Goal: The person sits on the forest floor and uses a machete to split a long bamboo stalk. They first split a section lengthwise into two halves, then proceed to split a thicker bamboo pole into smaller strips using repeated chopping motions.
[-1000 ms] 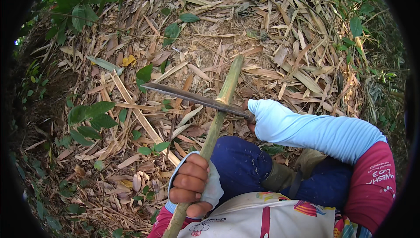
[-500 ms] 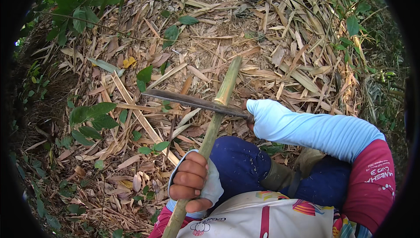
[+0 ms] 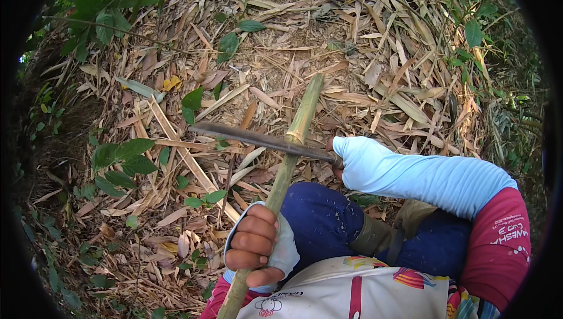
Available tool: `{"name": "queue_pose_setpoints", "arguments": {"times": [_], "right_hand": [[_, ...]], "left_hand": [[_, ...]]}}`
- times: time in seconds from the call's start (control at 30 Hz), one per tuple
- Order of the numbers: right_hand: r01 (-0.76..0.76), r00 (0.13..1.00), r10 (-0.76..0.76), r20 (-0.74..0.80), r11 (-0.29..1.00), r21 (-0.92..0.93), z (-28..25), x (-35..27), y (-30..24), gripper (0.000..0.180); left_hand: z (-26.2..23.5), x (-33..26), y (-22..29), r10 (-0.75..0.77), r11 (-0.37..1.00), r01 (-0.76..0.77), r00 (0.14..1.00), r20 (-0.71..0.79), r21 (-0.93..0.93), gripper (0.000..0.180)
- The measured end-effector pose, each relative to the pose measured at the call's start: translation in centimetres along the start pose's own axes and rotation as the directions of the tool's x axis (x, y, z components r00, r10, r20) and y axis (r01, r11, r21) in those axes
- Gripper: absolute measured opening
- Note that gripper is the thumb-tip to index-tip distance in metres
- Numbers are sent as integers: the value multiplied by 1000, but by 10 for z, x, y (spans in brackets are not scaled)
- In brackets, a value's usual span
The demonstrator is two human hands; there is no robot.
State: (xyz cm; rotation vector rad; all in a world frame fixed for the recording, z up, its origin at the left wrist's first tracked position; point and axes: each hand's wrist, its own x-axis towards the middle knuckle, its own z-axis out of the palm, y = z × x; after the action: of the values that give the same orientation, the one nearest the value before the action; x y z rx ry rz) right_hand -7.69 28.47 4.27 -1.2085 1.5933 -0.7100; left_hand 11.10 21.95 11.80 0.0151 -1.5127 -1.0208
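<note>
My left hand (image 3: 253,245) grips a long green bamboo stick (image 3: 286,163) low down; the stick slants up and away over my knee in blue trousers (image 3: 321,219). My right hand (image 3: 345,156), mostly covered by a pale blue sleeve, holds the handle of a long dark blade (image 3: 258,139). The blade lies across the bamboo stick and touches it at about two thirds of its length, pointing left.
The ground is covered in dry bamboo leaves and split strips (image 3: 375,66). Green leafy shoots (image 3: 120,160) grow at the left, more foliage (image 3: 475,25) at the upper right. A patterned cloth (image 3: 375,292) lies over my lap.
The blade and my right hand have shifted slightly on the bamboo stick; my left hand's grip has stayed the same.
</note>
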Motion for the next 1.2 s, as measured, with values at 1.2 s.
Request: {"name": "queue_pose_setpoints", "arguments": {"times": [1.2], "right_hand": [[-189, 974, 165, -154, 969, -158, -13, 26, 25, 29]], "left_hand": [[0, 2, 0, -6, 1000, 6, 1000, 26, -9, 40]]}}
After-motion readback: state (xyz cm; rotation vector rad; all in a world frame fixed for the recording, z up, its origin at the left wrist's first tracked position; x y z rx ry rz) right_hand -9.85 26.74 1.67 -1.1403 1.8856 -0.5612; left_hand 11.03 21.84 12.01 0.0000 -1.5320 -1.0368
